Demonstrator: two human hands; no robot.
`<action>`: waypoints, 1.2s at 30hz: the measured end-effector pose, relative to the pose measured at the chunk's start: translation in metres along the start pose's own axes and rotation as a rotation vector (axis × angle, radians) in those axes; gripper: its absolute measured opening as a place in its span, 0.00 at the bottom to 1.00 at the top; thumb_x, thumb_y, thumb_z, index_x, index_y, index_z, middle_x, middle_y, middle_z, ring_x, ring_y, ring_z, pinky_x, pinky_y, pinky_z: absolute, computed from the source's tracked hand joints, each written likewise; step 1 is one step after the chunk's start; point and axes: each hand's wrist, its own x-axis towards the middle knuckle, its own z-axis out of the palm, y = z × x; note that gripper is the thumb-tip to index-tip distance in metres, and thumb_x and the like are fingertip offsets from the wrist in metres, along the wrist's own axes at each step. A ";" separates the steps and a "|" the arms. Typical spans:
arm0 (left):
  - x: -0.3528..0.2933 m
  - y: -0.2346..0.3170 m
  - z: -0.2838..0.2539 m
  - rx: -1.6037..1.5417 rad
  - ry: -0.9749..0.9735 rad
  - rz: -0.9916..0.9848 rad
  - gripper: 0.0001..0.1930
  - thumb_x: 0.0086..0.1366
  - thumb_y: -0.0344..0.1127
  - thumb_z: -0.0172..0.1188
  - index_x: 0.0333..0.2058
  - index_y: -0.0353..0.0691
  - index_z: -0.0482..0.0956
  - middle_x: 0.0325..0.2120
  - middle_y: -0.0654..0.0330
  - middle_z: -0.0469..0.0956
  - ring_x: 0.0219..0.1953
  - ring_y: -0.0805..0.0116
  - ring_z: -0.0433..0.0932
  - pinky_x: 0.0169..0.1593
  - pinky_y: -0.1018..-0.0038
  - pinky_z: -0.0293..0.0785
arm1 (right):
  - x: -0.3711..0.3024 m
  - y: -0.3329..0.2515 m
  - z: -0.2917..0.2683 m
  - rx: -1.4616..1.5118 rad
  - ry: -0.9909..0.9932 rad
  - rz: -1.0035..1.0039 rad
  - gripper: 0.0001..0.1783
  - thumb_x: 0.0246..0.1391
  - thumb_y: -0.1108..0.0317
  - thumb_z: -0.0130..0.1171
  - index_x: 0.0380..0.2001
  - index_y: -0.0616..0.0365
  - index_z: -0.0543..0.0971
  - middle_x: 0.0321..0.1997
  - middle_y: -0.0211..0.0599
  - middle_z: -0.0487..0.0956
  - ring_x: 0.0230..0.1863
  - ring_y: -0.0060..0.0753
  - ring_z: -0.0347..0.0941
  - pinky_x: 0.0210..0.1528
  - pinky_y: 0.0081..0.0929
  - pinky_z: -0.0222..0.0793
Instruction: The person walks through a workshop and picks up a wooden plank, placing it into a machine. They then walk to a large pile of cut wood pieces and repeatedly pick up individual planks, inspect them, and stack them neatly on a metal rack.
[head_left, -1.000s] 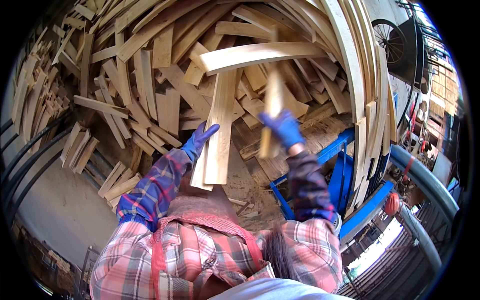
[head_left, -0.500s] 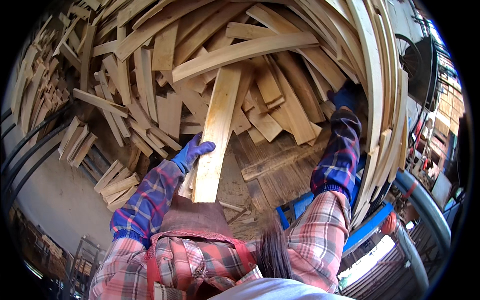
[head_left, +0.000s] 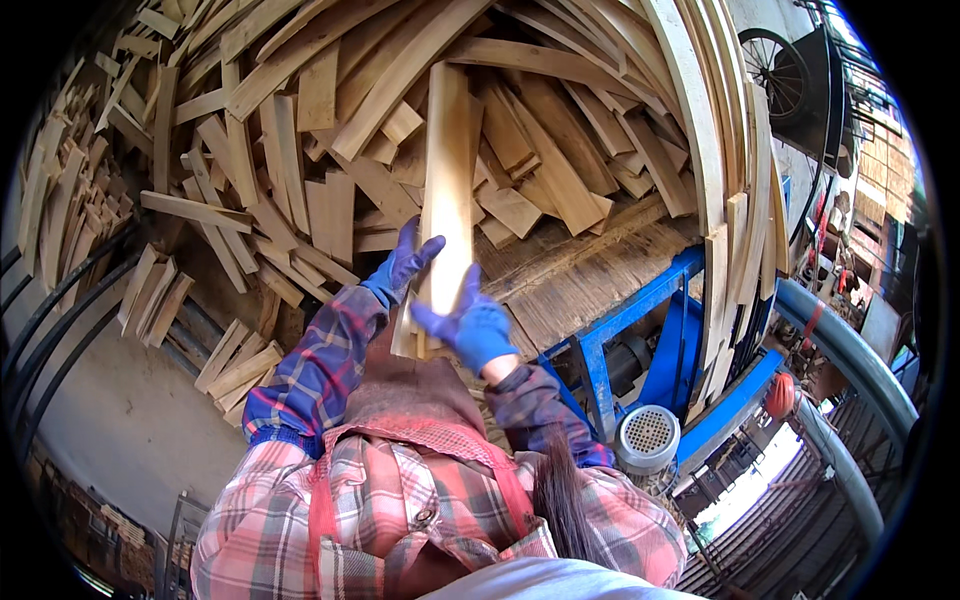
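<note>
A long pale board (head_left: pixel 449 170) runs from the pile toward my apron, its near part bright with light. At its left edge is my left hand (head_left: pixel 402 264) in a blue-purple glove, fingers spread, thumb against the board. Over the near end of the board is my right hand (head_left: pixel 472 328), gloved alike, slightly blurred, its thumb and fingers apart. Below the hands, ends of other wood pieces (head_left: pixel 404 335) show beside the dark apron (head_left: pixel 415 385). My right hand hides part of the board's near end.
Beyond my hands lies a heap of loose boards (head_left: pixel 560 185). Long boards (head_left: pixel 715 130) stand along the right. A blue metal frame (head_left: pixel 640 310) with a round grey motor cover (head_left: pixel 648 437) is near my right arm. Small stacks (head_left: pixel 155 295) lean at the left.
My right hand has come from the far right side of the pile to the board before me. My left hand's fingers have spread. The board lying across the pile is gone from its place.
</note>
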 end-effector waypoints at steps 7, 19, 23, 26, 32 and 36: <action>-0.012 0.027 -0.018 -0.415 -0.110 -0.262 0.41 0.52 0.41 0.63 0.63 0.41 0.54 0.47 0.54 0.71 0.45 0.63 0.74 0.48 0.66 0.74 | 0.130 0.083 -0.105 0.284 0.408 -0.307 0.41 0.43 0.41 0.63 0.50 0.66 0.73 0.46 0.55 0.76 0.46 0.49 0.75 0.48 0.39 0.70; -0.013 0.029 -0.035 -0.404 -0.133 -0.241 0.39 0.52 0.43 0.63 0.61 0.39 0.58 0.45 0.51 0.72 0.41 0.61 0.77 0.45 0.65 0.76 | 0.237 0.298 -0.241 -0.527 0.446 0.385 0.37 0.45 0.54 0.60 0.58 0.55 0.65 0.59 0.56 0.69 0.60 0.55 0.66 0.61 0.43 0.62; -0.011 0.017 -0.035 -0.383 -0.137 -0.177 0.40 0.51 0.46 0.63 0.60 0.38 0.58 0.44 0.51 0.73 0.40 0.60 0.77 0.44 0.65 0.76 | 0.220 0.193 -0.192 -0.520 0.391 0.483 0.34 0.47 0.58 0.60 0.57 0.57 0.67 0.60 0.52 0.69 0.62 0.50 0.65 0.60 0.43 0.64; -0.023 0.040 -0.031 -0.368 -0.176 -0.029 0.36 0.54 0.46 0.62 0.59 0.38 0.62 0.46 0.55 0.73 0.43 0.64 0.76 0.49 0.69 0.72 | 0.191 0.168 -0.163 -0.535 0.419 0.321 0.34 0.47 0.56 0.60 0.56 0.60 0.68 0.57 0.54 0.71 0.57 0.51 0.69 0.57 0.43 0.67; -0.083 0.037 -0.069 -0.597 -0.356 -0.194 0.33 0.56 0.48 0.62 0.56 0.34 0.66 0.44 0.54 0.75 0.43 0.63 0.77 0.50 0.65 0.73 | -0.029 0.202 -0.133 -0.138 0.315 0.260 0.26 0.50 0.53 0.58 0.45 0.63 0.77 0.49 0.50 0.76 0.45 0.45 0.76 0.40 0.38 0.75; -0.123 0.021 -0.095 -0.862 -0.419 -0.214 0.33 0.56 0.49 0.62 0.53 0.30 0.69 0.43 0.49 0.77 0.42 0.58 0.78 0.51 0.63 0.74 | -0.130 0.127 -0.062 0.938 0.109 0.124 0.24 0.49 0.62 0.60 0.47 0.64 0.73 0.39 0.44 0.78 0.38 0.37 0.78 0.40 0.33 0.75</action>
